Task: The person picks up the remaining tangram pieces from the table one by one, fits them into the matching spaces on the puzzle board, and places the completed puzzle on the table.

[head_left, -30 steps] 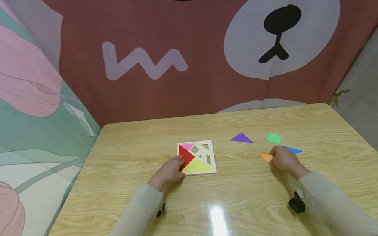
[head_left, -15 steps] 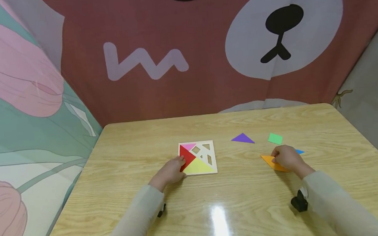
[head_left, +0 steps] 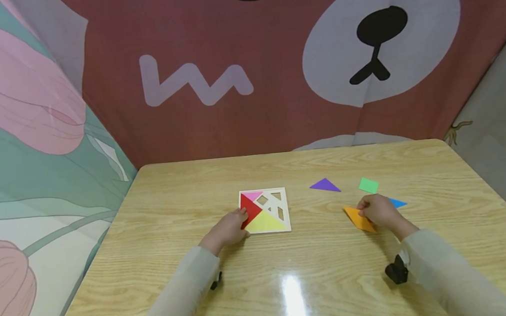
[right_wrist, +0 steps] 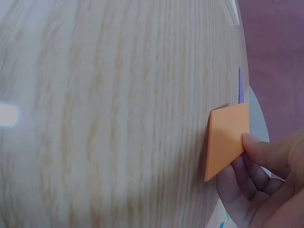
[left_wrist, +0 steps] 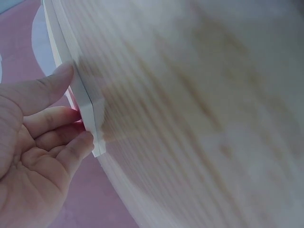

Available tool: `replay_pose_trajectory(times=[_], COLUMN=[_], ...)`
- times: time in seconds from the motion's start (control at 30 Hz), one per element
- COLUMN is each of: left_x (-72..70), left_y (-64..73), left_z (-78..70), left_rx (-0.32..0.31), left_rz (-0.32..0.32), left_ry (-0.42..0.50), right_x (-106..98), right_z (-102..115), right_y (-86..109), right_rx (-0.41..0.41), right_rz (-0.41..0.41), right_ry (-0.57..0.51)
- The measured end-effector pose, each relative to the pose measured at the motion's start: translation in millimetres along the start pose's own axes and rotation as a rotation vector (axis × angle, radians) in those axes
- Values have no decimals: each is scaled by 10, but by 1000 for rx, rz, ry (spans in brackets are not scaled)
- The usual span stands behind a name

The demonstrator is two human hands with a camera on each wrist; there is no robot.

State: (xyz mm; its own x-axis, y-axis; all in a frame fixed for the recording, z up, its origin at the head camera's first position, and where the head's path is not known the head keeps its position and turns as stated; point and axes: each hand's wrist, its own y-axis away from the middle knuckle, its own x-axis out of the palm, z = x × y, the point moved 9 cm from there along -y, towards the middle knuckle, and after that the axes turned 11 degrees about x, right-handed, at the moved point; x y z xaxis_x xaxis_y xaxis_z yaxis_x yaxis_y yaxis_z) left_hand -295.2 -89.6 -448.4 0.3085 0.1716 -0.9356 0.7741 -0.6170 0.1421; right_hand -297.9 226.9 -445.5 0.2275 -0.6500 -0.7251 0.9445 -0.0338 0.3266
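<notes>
My left hand [head_left: 226, 230] holds the left edge of a white tangram board [head_left: 287, 215], fingertips over the red triangle [head_left: 249, 210] in it. In the left wrist view, thumb and fingers [left_wrist: 52, 121] grip the board's rim [left_wrist: 85, 102]. A yellow triangle [head_left: 265, 222] and a pink triangle [head_left: 252, 195] also lie in the board; its right part shows cut-out slots. Off to the right, my right hand [head_left: 380, 210] pinches an orange parallelogram [head_left: 358, 220] between thumb and fingers. The right wrist view shows this orange piece [right_wrist: 227, 140] tilted up, close over the table.
Behind the right hand lie a blue triangle [head_left: 398, 202], partly covered by it, and a green square [head_left: 368, 185]. A purple triangle [head_left: 325, 185] rests between them and the board. The wooden table [head_left: 184, 194] ends at a brown patterned cloth [head_left: 277, 121].
My right hand has picked up the orange parallelogram, turned it and shifted it slightly left, so more of it shows. The left hand stays on the board.
</notes>
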Motion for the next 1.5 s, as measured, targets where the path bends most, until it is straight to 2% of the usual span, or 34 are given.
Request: replay_pose_trajectory(times=[0.63,0.8,1.3,1.5], left_x=[-45,-37,10,20], left_y=[-6,-7,-25,-24], left_z=[-14,-10,7,15], left_rx=[-15,-15,-35,-42], left_rz=[8,3,14,22], left_ry=[1,4,-6,-10], right_x=[109,138,207,253], right_z=[34,67,189,234], right_y=[-71,-71,-74,-88], right_rx=[64,43,16,29], right_rz=[7,-5,-41,-39], right_ry=[-131,-171,-186,-233])
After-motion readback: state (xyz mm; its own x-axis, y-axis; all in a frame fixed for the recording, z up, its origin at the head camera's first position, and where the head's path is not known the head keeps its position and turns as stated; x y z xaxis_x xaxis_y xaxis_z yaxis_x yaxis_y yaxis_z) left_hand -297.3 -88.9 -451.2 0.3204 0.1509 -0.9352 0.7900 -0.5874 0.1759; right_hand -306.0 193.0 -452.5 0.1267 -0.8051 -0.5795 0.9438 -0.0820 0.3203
